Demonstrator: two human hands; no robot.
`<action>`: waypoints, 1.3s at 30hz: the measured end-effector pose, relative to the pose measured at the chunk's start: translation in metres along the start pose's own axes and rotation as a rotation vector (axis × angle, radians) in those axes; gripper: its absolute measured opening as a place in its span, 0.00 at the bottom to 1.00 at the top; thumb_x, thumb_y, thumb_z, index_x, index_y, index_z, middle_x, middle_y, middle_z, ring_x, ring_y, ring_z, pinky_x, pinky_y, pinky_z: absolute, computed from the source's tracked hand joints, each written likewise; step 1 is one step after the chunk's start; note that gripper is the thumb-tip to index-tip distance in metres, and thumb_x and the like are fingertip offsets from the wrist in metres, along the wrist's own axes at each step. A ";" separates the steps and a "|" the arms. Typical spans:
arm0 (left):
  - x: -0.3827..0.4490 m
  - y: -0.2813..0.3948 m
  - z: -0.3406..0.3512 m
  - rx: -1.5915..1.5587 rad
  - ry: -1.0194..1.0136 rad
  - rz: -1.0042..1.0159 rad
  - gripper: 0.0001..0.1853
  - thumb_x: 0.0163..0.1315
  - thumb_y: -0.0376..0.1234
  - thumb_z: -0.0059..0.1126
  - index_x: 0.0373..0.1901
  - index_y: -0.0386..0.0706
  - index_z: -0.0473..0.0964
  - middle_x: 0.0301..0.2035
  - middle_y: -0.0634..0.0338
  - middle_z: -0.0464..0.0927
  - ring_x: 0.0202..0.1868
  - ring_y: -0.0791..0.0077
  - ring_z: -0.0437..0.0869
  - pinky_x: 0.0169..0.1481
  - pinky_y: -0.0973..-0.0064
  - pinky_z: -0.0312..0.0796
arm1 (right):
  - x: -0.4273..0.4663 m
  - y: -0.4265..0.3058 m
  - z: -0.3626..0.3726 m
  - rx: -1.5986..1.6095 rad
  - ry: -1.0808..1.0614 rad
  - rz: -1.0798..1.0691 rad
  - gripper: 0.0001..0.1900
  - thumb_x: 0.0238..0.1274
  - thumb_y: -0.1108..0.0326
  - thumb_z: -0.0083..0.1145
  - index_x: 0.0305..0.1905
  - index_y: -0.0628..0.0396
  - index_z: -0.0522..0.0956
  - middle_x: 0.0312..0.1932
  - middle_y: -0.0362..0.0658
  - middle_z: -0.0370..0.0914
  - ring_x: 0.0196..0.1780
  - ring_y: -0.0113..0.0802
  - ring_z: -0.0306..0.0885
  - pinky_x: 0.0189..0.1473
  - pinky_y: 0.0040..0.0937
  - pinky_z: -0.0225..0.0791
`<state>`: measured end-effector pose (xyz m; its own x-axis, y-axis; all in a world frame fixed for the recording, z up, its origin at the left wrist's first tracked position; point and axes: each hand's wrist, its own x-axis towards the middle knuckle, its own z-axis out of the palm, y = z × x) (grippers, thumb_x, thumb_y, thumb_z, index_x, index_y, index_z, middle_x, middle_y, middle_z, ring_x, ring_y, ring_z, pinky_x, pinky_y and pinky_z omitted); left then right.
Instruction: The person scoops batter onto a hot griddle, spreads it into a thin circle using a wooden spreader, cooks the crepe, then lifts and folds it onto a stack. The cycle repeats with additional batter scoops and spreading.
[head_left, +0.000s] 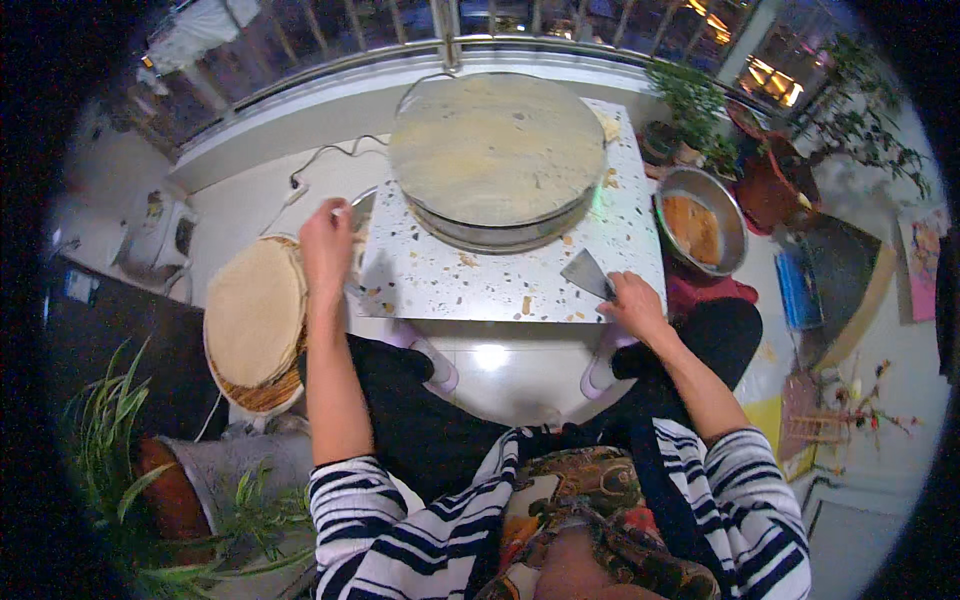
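My right hand (636, 304) grips the handle of a scraper (586, 274) with a flat triangular metal blade, held over the front right of the speckled white tabletop (480, 292). A large round griddle (499, 150) stands on that table, its top covered by a thin, pale yellowish layer with a few dark spots. My left hand (328, 236) is raised left of the table, beside a partly hidden metal bowl (365, 201). Its fingers are drawn together; a small pale spot shows at the fingertips, too blurred to name. Below it, a stack of thin round flatbreads (251, 311) rests on a round woven mat (259, 394).
A metal basin (701, 221) with an orange-brown patch inside stands right of the table. Potted plants (686, 97) fill the back right corner. A power cord (330, 154) runs across the floor at the left. Long-leaved plants (120, 397) stand at the lower left.
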<state>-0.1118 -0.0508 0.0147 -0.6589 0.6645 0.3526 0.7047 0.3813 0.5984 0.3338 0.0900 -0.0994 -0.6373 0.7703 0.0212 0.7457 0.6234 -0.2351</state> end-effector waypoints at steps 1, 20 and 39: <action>0.002 -0.004 -0.001 -0.063 0.040 0.009 0.14 0.67 0.39 0.54 0.43 0.38 0.80 0.26 0.46 0.82 0.28 0.57 0.84 0.36 0.63 0.73 | 0.001 0.000 0.004 -0.014 0.001 -0.007 0.26 0.46 0.59 0.71 0.49 0.56 0.74 0.40 0.50 0.75 0.47 0.50 0.75 0.46 0.45 0.70; 0.007 0.040 0.017 -0.133 -0.004 0.081 0.14 0.67 0.37 0.55 0.47 0.38 0.80 0.23 0.54 0.81 0.24 0.72 0.82 0.32 0.73 0.72 | 0.046 -0.044 -0.007 1.213 0.143 0.375 0.25 0.72 0.62 0.51 0.71 0.52 0.65 0.31 0.37 0.73 0.27 0.19 0.64 0.28 0.21 0.62; 0.024 0.036 0.032 -0.182 -0.003 0.037 0.13 0.67 0.36 0.56 0.46 0.38 0.80 0.24 0.52 0.82 0.24 0.73 0.81 0.33 0.73 0.72 | 0.137 0.048 -0.077 1.151 -0.087 0.333 0.25 0.75 0.58 0.48 0.72 0.50 0.63 0.24 0.30 0.59 0.22 0.19 0.58 0.20 0.21 0.54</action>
<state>-0.0936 -0.0001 0.0220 -0.6325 0.6779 0.3748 0.6689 0.2341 0.7056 0.2978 0.2358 -0.0327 -0.4902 0.8318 -0.2603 0.2935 -0.1237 -0.9479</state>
